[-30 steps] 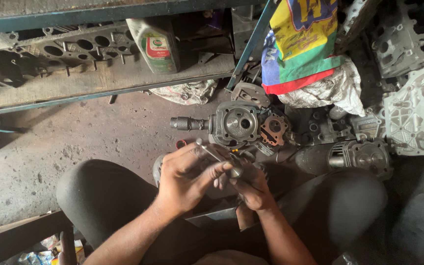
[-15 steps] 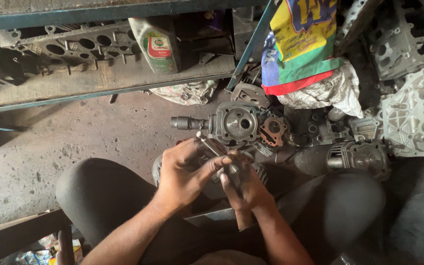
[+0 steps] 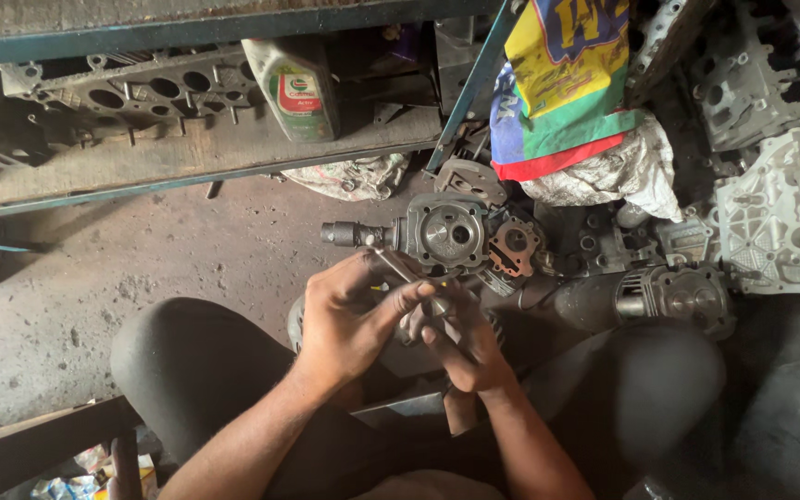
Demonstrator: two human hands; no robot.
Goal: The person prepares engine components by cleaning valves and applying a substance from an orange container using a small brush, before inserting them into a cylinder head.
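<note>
Both hands meet over the lap: the left hand point(image 3: 349, 319) pinches a thin grey metal rod point(image 3: 398, 270), and the right hand point(image 3: 465, 344) grips a small dark metal part point(image 3: 437, 310). They seem to be fitting together; next calls for careful lining up.

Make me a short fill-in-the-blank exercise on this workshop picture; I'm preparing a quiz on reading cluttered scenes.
1. Both hands, the left hand and the right hand, meet on a thin metal ____ between the knees.
2. The green oil jug stands on the ____, beside the cylinder head.
3. Just beyond the hands lies a dark round metal housing with a shaft sticking out to its ____.

Missing words: rod; shelf; left
</note>
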